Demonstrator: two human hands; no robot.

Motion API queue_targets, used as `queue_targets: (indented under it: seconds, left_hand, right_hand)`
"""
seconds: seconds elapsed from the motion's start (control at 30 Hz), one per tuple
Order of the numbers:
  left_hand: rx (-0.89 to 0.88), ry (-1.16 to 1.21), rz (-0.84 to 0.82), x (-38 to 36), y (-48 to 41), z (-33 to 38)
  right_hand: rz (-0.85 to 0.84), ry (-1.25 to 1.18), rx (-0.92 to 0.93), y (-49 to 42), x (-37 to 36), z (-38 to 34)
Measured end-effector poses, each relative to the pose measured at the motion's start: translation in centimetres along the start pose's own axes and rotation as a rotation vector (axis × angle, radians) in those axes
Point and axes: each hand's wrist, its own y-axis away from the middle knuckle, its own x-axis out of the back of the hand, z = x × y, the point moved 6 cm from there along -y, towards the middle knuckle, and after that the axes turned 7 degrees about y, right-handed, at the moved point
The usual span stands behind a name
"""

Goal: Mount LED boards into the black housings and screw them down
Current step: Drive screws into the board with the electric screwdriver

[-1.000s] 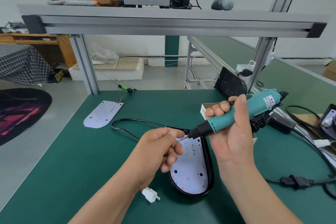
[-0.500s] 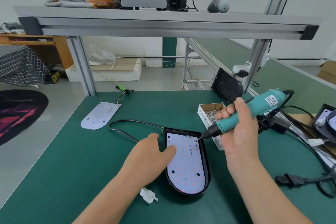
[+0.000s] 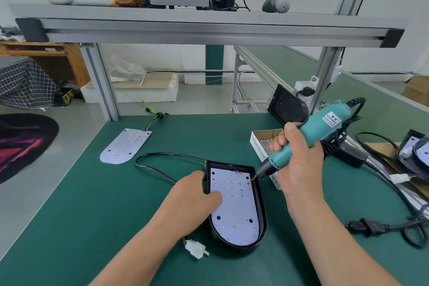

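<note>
Head view shows the right hand [image 3: 299,165] wrapped firmly around a teal electric screwdriver [image 3: 308,134], its tip touching the upper right corner of the LED board [image 3: 234,206]. That board lies inside the black housing [image 3: 261,213] on the green desk [image 3: 92,204]. The left hand [image 3: 195,195] lies flat, fingers spread and gripping nothing, pressing on the board's left side and the housing's left wall.

The driver leans at a steep slant, so I judge the bit could skip off the screw and scratch the board, or drive the screw crooked. If the left hand eases, the board may shift and the holes lose alignment. The screwdriver's cord [image 3: 394,188] trails right and could drag.

Just beside the housing, behind the right hand, an open cardboard box [image 3: 260,144] holds small silvery screws. A second board [image 3: 125,146] lies apart at far left, not yet housed.
</note>
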Motion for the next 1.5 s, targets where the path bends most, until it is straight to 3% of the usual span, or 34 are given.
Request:
queue_targets:
  seconds: [0.3,0.73,0.93,1.17,1.37,1.5]
  left_hand:
    - [-0.02,0.051,-0.01,-0.3,-0.4,-0.2]
    - [0.032,0.096,-0.023,-0.6,-0.5,-0.5]
    - [0.045,0.118,-0.043,-0.7,-0.6,-0.6]
    - [0.057,0.113,-0.045,-0.5,-0.4,-0.5]
    - [0.029,0.073,-0.005,-0.1,0.2,0.1]
    - [0.057,0.369,0.168,2.0,-0.5,-0.2]
  right_hand:
    - [-0.056,0.074,0.045,0.0,-0.5,0.1]
    - [-0.425,0.287,0.076,1.1,-3.4,0.4]
    - [-0.345,0.127,0.022,1.0,-2.7,-0.8]
    - [-0.36,0.166,0.042,1.6,-3.2,-1.3]
    - [-0.256,-0.12,-0.005,1.0,-2.4,-1.6]
    - [-0.148,-0.249,-0.103,0.7,-1.4,-0.6]
